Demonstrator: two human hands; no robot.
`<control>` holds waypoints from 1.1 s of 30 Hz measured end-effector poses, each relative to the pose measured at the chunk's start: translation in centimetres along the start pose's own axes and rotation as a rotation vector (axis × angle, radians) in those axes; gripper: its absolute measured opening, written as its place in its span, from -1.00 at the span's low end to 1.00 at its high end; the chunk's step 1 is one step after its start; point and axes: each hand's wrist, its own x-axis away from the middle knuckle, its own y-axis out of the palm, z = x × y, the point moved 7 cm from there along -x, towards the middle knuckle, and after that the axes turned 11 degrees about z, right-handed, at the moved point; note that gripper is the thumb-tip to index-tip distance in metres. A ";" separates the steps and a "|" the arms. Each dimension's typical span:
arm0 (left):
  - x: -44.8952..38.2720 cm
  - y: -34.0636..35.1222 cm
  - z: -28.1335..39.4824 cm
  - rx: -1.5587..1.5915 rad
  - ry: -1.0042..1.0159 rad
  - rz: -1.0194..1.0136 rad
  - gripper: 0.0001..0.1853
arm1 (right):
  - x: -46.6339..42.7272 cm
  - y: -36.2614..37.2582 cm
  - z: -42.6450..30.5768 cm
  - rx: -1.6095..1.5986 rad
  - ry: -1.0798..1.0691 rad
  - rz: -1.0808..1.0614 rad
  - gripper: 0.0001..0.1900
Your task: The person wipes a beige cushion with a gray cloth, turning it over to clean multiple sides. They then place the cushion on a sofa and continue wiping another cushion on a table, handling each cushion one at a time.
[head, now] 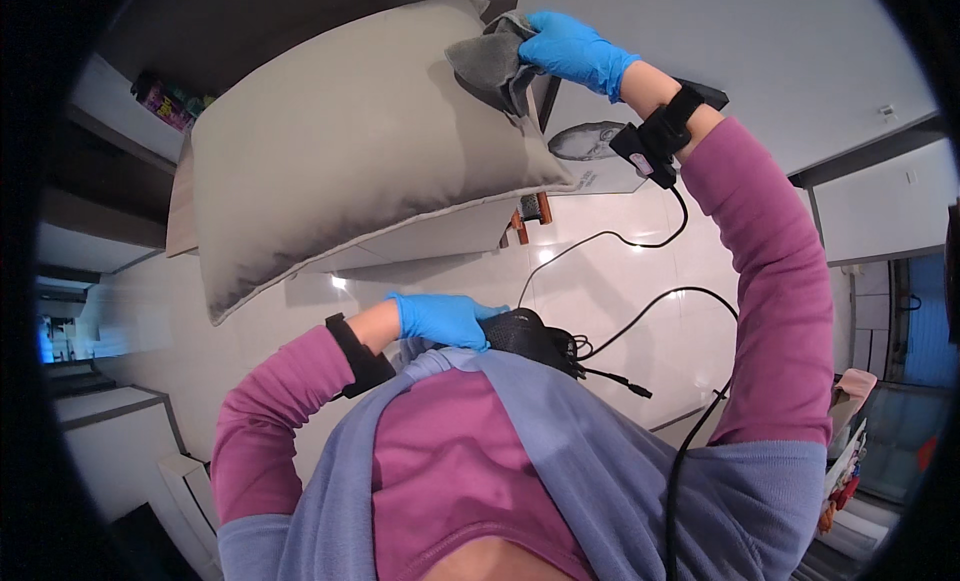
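Observation:
My right hand (577,52), in a blue disposable glove, pinches a folded grey cloth (491,67). The cloth hangs against the right end of a large beige cushion (360,123) with piped edges. Low in front of my waist, my left hand (442,320), gloved the same way, has its thumb and fingers around the side of a black mesh pouch (517,333); some of its fingertips are hidden. The cushion rests on a piece of furniture with a wooden edge (181,206), most of which it covers.
A black cable (652,245) runs from the device strapped on my right wrist (652,142) toward the pouch. A spray can (161,101) stands beyond the cushion's left end. Behind my right wrist is a white panel with a printed picture (589,141). Glossy floor tiles (615,273) lie below.

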 end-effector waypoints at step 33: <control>-6.7 -0.1 2.6 -0.086 -0.020 -0.141 -0.07 | 0.9 -0.8 5.1 0.022 0.066 0.093 -0.68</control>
